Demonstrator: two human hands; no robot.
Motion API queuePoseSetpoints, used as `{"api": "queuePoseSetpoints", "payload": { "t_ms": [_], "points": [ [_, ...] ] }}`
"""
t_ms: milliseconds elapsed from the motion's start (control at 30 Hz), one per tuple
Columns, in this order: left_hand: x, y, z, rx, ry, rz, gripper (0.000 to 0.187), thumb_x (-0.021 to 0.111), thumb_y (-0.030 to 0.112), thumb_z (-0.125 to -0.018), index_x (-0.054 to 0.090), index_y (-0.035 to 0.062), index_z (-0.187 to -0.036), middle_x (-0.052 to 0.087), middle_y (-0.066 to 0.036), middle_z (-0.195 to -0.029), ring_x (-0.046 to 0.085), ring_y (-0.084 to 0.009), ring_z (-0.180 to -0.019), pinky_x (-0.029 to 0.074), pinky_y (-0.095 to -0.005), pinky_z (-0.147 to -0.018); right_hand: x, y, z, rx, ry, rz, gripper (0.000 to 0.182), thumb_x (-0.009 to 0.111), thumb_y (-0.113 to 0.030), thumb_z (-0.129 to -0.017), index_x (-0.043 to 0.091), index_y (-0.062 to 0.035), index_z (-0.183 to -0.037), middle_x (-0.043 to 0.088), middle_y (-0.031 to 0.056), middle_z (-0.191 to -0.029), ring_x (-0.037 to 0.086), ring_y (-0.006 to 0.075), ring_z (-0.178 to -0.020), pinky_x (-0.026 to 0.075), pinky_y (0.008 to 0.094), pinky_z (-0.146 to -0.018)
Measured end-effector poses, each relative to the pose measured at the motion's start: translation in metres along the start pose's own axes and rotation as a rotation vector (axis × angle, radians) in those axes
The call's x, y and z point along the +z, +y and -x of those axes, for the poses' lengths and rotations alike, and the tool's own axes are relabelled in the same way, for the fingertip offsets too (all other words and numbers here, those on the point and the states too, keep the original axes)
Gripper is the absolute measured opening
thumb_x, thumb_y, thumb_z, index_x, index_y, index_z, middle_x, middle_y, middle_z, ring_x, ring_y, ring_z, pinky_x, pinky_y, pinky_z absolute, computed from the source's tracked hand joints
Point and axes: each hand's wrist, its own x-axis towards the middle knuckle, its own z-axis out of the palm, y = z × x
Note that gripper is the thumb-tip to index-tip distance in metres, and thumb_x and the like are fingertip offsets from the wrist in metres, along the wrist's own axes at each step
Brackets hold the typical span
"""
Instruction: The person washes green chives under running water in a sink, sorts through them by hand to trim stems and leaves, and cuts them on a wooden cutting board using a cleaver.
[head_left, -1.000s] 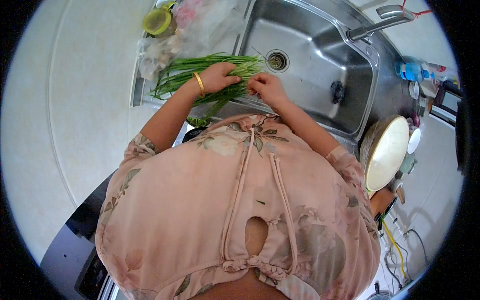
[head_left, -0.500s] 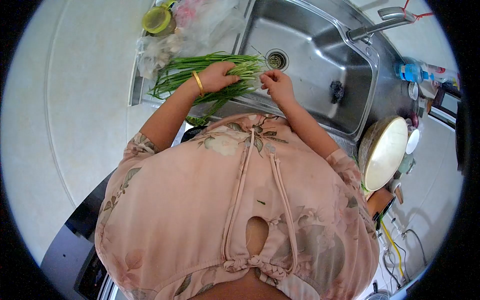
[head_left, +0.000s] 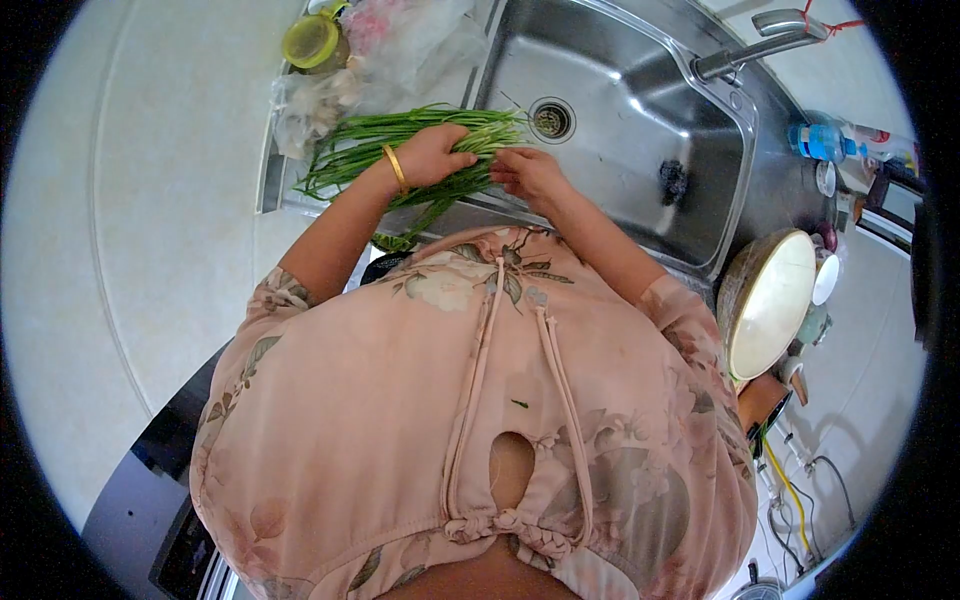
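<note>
A bunch of long green chives (head_left: 365,140) lies across the left edge of the sink, pale ends pointing towards the drain. My left hand (head_left: 436,155), with a gold bangle at the wrist, is closed over the middle of the bunch. Bent and pinched together, the fingers of my right hand (head_left: 530,178) touch the pale ends from the right. What exactly sits between those fingertips is too small to make out.
The steel sink (head_left: 610,60) has a drain (head_left: 551,120), a dark scrubber (head_left: 673,181) and a faucet (head_left: 760,50). Plastic bags (head_left: 410,50) and a jar with a yellow-green lid (head_left: 311,41) stand behind the chives. A large pale basin (head_left: 772,305) leans at the right.
My right hand has shifted left, from beside the pale ends onto them. My left hand keeps its place on the bunch, and the chives have hardly moved.
</note>
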Motion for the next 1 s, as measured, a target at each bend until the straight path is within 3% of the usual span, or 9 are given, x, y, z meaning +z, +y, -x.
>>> {"api": "queuePoseSetpoints", "payload": {
  "t_ms": [300, 400, 633, 733, 833, 1000],
  "points": [
    [0.000, 0.001, 0.003, 0.031, 0.039, 0.034, 0.029, 0.059, 0.024, -0.078, 0.055, -0.0005, -0.093, 0.057, -0.020, -0.086, 0.055, -0.0347, -0.082, 0.042, -0.0380, -0.072, 0.000, 0.004, 0.001, -0.007, -0.121, -0.200, 0.012, 0.058, -0.014, -0.083, 0.052, -0.0068, -0.091, 0.058, 0.0042, -0.078, 0.057, 0.0154, -0.067, 0.042, 0.0257, -0.055],
    [-0.006, 0.009, 0.003, -0.080, -0.094, 0.014, 0.031, 0.059, 0.022, -0.079, 0.054, 0.0000, -0.101, 0.057, -0.018, -0.094, 0.054, -0.0294, -0.088, 0.042, -0.0359, -0.079, 0.003, -0.002, 0.006, 0.004, -0.108, -0.226, 0.011, 0.057, -0.013, -0.082, 0.051, -0.0067, -0.090, 0.057, 0.0046, -0.076, 0.057, 0.0156, -0.067, 0.041, 0.0257, -0.055],
    [-0.002, 0.006, 0.006, 0.006, 0.047, 0.016, 0.029, 0.059, 0.023, -0.077, 0.055, -0.0014, -0.092, 0.056, -0.021, -0.088, 0.054, -0.0337, -0.086, 0.041, -0.0384, -0.075, 0.005, 0.000, 0.007, -0.034, -0.107, -0.213, 0.010, 0.056, -0.013, -0.082, 0.052, -0.0061, -0.088, 0.057, 0.0044, -0.073, 0.055, 0.0148, -0.064, 0.040, 0.0250, -0.052],
    [0.000, 0.000, 0.003, 0.016, 0.088, -0.042, 0.030, 0.059, 0.023, -0.077, 0.055, -0.0016, -0.092, 0.056, -0.021, -0.088, 0.054, -0.0336, -0.087, 0.041, -0.0382, -0.076, 0.008, -0.007, 0.013, -0.253, -0.097, 0.056, 0.008, 0.057, -0.013, -0.083, 0.054, -0.0060, -0.084, 0.057, 0.0035, -0.072, 0.054, 0.0115, -0.063, 0.040, 0.0222, -0.052],
    [-0.002, 0.006, 0.003, -0.023, 0.094, -0.032, 0.029, 0.059, 0.023, -0.076, 0.055, -0.0016, -0.091, 0.056, -0.021, -0.087, 0.054, -0.0338, -0.085, 0.042, -0.0382, -0.075, 0.015, -0.015, 0.026, -0.353, -0.044, 0.065, 0.010, 0.058, -0.012, -0.082, 0.055, -0.0033, -0.085, 0.057, 0.0039, -0.070, 0.053, 0.0107, -0.061, 0.040, 0.0215, -0.052],
    [-0.005, 0.011, 0.003, -0.048, 0.028, -0.005, 0.025, 0.060, 0.022, -0.075, 0.057, 0.0005, -0.087, 0.057, -0.019, -0.084, 0.055, -0.0337, -0.082, 0.043, -0.0383, -0.072, 0.016, -0.017, 0.026, -0.384, -0.036, 0.132, 0.012, 0.058, -0.011, -0.082, 0.055, -0.0011, -0.088, 0.057, 0.0047, -0.072, 0.054, 0.0106, -0.061, 0.042, 0.0220, -0.053]
  ]
}}
